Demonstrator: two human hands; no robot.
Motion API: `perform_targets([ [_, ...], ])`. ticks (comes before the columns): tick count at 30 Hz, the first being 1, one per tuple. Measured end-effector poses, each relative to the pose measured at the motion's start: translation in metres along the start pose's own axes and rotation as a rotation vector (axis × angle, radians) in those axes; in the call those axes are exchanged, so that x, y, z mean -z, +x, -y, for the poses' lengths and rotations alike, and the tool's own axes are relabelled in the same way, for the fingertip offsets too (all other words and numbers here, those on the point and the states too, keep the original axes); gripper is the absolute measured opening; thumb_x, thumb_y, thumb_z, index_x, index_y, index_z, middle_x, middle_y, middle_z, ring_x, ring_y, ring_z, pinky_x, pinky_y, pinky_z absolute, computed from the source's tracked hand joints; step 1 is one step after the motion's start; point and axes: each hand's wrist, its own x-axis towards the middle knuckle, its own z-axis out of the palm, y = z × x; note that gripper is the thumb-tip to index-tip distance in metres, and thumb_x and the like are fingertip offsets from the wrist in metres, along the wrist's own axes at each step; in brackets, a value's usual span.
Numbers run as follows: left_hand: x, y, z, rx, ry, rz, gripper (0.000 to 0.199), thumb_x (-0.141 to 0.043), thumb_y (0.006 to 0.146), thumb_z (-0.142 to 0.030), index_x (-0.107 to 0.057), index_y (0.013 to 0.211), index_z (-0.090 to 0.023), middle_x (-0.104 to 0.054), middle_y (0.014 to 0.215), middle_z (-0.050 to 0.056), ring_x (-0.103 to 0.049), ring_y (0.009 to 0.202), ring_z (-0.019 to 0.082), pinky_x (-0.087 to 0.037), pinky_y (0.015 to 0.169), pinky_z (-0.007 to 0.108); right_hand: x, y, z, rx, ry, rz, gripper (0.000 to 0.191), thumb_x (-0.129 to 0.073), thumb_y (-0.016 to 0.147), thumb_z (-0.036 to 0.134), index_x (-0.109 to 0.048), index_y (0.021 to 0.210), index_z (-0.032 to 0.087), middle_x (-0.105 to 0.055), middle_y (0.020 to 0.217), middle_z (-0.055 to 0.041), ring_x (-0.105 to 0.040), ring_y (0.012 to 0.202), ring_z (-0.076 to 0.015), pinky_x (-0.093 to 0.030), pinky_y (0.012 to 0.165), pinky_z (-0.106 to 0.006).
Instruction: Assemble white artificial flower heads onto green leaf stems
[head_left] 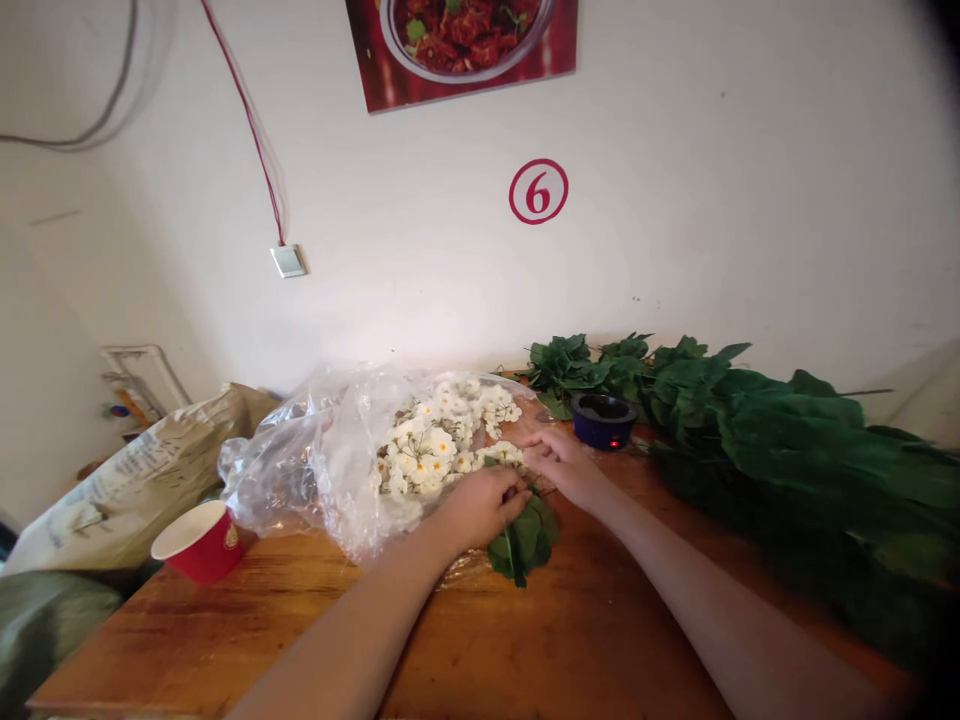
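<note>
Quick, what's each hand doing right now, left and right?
Left hand: closed, holding a bunch of green leaves.
Right hand: half closed beside the white flowers; whether it holds anything cannot be told.

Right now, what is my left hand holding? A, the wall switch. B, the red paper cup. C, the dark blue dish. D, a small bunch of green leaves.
D. The left hand closes over the top of a small bunch of green leaves, which spread out below it beside the clear plastic bag.

Slim bare forearms [349,635] tapering to left hand [480,507] and right hand [566,468]
</note>
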Motion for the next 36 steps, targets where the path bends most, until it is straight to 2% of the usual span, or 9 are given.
perform_targets([
  [3,-0.003,-0.002,-0.002,-0.001,0.022,0.025,0.011,-0.052,0.086,-0.027,-0.059,0.083,-0.019,-0.06,0.076,0.001,-0.051,0.065,0.014,-0.035,0.059,0.025,-0.011,0.002,-0.012,0.094,-0.037,0.119,0.033,-0.051,0.086,0.042,-0.069,0.105,0.021,-0.065,0.118,-0.0082,-0.054,0.115,-0.0245,-0.035,0.104,-0.042],
  [7,-0.003,-0.003,-0.002,0.023,-0.017,0.027,0.005,-0.053,0.083,-0.022,-0.058,0.085,-0.02,-0.059,0.075,-0.001,-0.052,0.066,0.014,-0.036,0.06,0.024,-0.018,0.003,-0.018,0.075,0.005,0.185,0.034,-0.047,0.088,0.039,-0.073,0.099,0.02,-0.067,0.116,-0.0093,-0.055,0.116,-0.0253,-0.036,0.106,-0.043],
  [10,0.001,-0.003,-0.003,0.012,-0.038,0.01,0.011,-0.048,0.088,-0.023,-0.058,0.088,-0.02,-0.06,0.079,0.001,-0.054,0.072,0.015,-0.039,0.066,0.025,-0.015,0.006,-0.016,-0.013,0.038,0.097,0.03,-0.056,0.082,0.037,-0.073,0.097,0.018,-0.069,0.112,-0.0103,-0.06,0.109,-0.0269,-0.041,0.1,-0.043],
  [13,0.006,-0.002,-0.004,-0.038,-0.059,-0.074,0.015,-0.046,0.09,-0.024,-0.06,0.086,-0.019,-0.06,0.091,0.005,-0.056,0.087,0.017,-0.042,0.079,0.027,-0.012,0.01,-0.015,-0.136,0.12,-0.005,0.028,-0.059,0.077,0.035,-0.074,0.094,0.018,-0.073,0.104,-0.0096,-0.064,0.103,-0.0281,-0.044,0.097,-0.045],
  [16,0.009,0.0,-0.002,-0.066,-0.108,-0.121,0.015,-0.049,0.089,-0.023,-0.062,0.084,-0.018,-0.059,0.097,0.007,-0.055,0.095,0.019,-0.042,0.086,0.029,-0.009,0.012,-0.015,-0.178,0.213,-0.096,0.027,-0.062,0.074,0.035,-0.075,0.09,0.018,-0.075,0.097,-0.0088,-0.067,0.097,-0.0285,-0.046,0.095,-0.046],
  [23,-0.007,0.003,0.012,0.147,-0.361,-0.12,0.035,-0.05,0.089,-0.026,-0.055,0.123,-0.021,-0.057,0.075,0.0,-0.053,0.07,0.016,-0.041,0.067,0.027,0.002,0.01,-0.011,-0.108,0.428,-0.32,0.03,-0.066,0.074,0.039,-0.073,0.094,0.018,-0.072,0.107,-0.0105,-0.066,0.1,-0.0261,-0.048,0.094,-0.041],
  [27,-0.016,0.006,0.018,0.232,-0.606,-0.15,0.027,-0.054,0.086,-0.029,-0.062,0.109,-0.018,-0.056,0.075,0.0,-0.052,0.068,0.015,-0.04,0.065,0.026,0.006,0.007,-0.005,-0.019,0.444,-0.349,0.026,-0.069,0.074,0.04,-0.074,0.089,0.018,-0.071,0.106,-0.0097,-0.065,0.099,-0.0248,-0.048,0.092,-0.039],
  [31,-0.021,0.008,0.022,0.313,-0.825,-0.16,0.021,-0.058,0.082,-0.03,-0.064,0.095,-0.015,-0.059,0.074,0.001,-0.053,0.066,0.014,-0.041,0.064,0.025,0.01,0.004,0.006,-0.035,0.554,-0.367,0.02,-0.072,0.071,0.037,-0.075,0.082,0.02,-0.073,0.089,-0.0054,-0.065,0.081,-0.0199,-0.05,0.08,-0.034],
  [36,-0.024,0.007,0.022,0.315,-0.754,-0.199,0.021,-0.058,0.082,-0.034,-0.063,0.092,-0.016,-0.055,0.069,-0.001,-0.049,0.062,0.012,-0.037,0.059,0.022,0.024,0.003,0.015,-0.106,0.838,-0.358,0.007,-0.074,0.065,0.027,-0.075,0.068,0.021,-0.07,0.072,-0.0029,-0.057,0.062,-0.0142,-0.048,0.063,-0.028],
])
